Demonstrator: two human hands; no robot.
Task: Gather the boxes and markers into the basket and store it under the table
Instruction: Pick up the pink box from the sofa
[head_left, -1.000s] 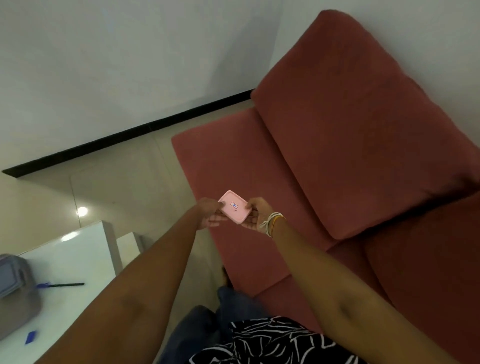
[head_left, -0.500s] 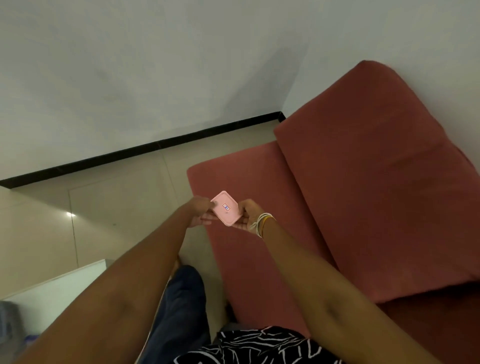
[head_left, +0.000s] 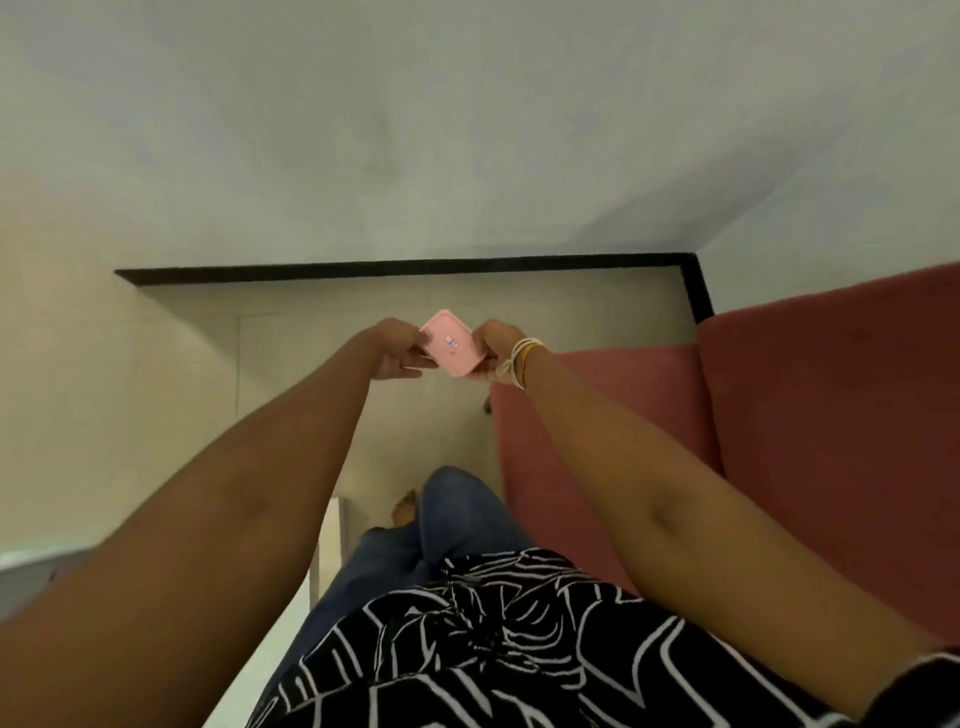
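Observation:
A small flat pink box (head_left: 453, 349) with a tiny label on top is held out in front of me at arm's length, above the floor. My left hand (head_left: 396, 349) grips its left edge and my right hand (head_left: 492, 349), with thin bangles at the wrist, grips its right edge. The basket and the markers are out of sight; only a grey blurred shape (head_left: 31, 569) shows at the left edge behind my left forearm.
A red sofa (head_left: 831, 426) fills the right side, its seat edge close to my right leg. A white table (head_left: 328, 545) edge shows at lower centre-left, beside my legs. Pale tiled floor (head_left: 322, 332) runs ahead to a black skirting board (head_left: 405, 267) and a white wall.
My view has swung left, away from the sofa toward the floor and wall. Both hands have stayed on the pink box and carried it off the sofa seat to above the floor.

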